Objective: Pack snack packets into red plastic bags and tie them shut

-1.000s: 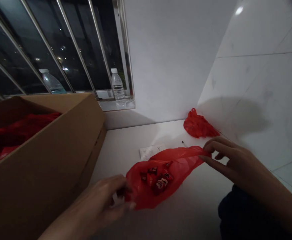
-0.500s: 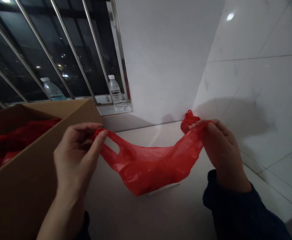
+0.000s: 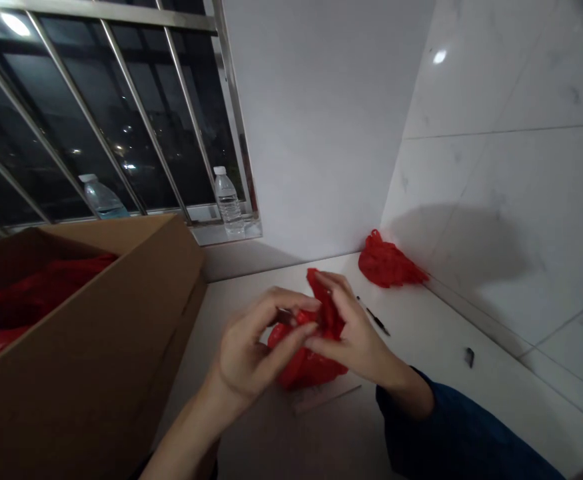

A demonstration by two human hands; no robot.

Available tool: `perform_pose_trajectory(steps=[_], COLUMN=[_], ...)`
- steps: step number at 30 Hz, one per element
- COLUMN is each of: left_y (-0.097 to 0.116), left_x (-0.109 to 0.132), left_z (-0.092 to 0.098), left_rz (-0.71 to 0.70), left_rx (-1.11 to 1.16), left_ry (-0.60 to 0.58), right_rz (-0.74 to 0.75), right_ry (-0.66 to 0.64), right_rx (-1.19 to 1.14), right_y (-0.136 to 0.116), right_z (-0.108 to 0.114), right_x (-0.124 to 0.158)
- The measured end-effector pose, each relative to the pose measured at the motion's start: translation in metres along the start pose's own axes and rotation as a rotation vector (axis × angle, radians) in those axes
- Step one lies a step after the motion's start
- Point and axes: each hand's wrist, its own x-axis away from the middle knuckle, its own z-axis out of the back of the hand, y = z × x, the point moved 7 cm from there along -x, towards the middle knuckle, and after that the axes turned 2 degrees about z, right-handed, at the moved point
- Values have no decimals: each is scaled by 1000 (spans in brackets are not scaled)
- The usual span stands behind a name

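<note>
A red plastic bag [image 3: 304,367] hangs bunched between my two hands, above the white surface. The thumb and fingers of my left hand [image 3: 256,337] pinch one gathered end of it. My right hand [image 3: 354,327] grips the other end, and a red tip sticks up past its fingers. Both hands are close together, nearly touching. Part of the bag is hidden behind the fingers. Below it a flat, pale, thin-edged item [image 3: 326,398] lies on the white surface [image 3: 421,387].
An open cardboard box [image 3: 136,293] with red bags [image 3: 36,293] inside stands at left. A heap of red bags [image 3: 388,262] lies in the corner. A black pen [image 3: 378,321] and a small dark object [image 3: 469,357] lie at right. Bottles [image 3: 229,203] stand by the barred window.
My hands have come together from far apart, and the stretched bag is now bunched between them. The view has shifted slightly, and the pen and small dark object now show.
</note>
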Motion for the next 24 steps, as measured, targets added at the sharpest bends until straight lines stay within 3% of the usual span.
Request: perform_pose_trajectory(steps=[2,3,7,8,12,17,21,24], left_y=[1,-3,-46,-59,-88,-93,-102,-104], left_x=[3,5,22,27,39,42,49,51], left_z=[-12,-13,-10,-17,-55,-58,-54,-52], left_rz=[-43,-41,155,213,392,580,784,818], left_rx=[54,58,68,90,213,440,676,773], left_ry=[-74,-43,280,265,-9,-118,-94,-56], right_rz=[85,95,-115,-179,-329,-397,-328,-126], right_ry=[-64,-68,57,75,72,55,-177,-251], right_rx=[26,13,-89,-133,-373,-568,-355,6], right_y=[-5,-4,13,18,33,44,31,13], right_z=[-9,-10,1,3,-3,-7,-10,-8], right_x=[0,-1,-2,-1,1,3,1,-1])
